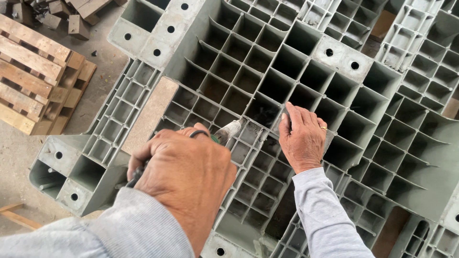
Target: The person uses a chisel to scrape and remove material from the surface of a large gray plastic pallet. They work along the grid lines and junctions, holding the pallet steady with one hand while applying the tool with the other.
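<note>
While the grey plastic pallet [306,81] lies underside up across most of the view, everything else is best placed against it. Left of the pallet, on the concrete floor [103,62], sits a stack of wooden pallets [33,81], with loose wooden blocks [71,19] just beyond it.

At the pallet's near left part, the left hand [184,177] is closed around a hand-held tool [227,131] with a dark cable or strap looped over the knuckles; the tool's pale nose points into the rib grid near the pallet's middle, where one cell looks darkened. Whether the tip touches the plastic cannot be told.

Just right of that spot, the right hand [301,138] rests on the ribs, fingers bent over a rib edge, holding nothing loose; a ring shows on one finger.

To do this well, judging from the posture: keep the right hand braced on the ribs but clear of the tool's nose, steady the tool with a firm wrist, and work one cell at a time. The thin ribs would likely flex or mark if pushed sideways, so pressure should go straight down into the cell.
</note>
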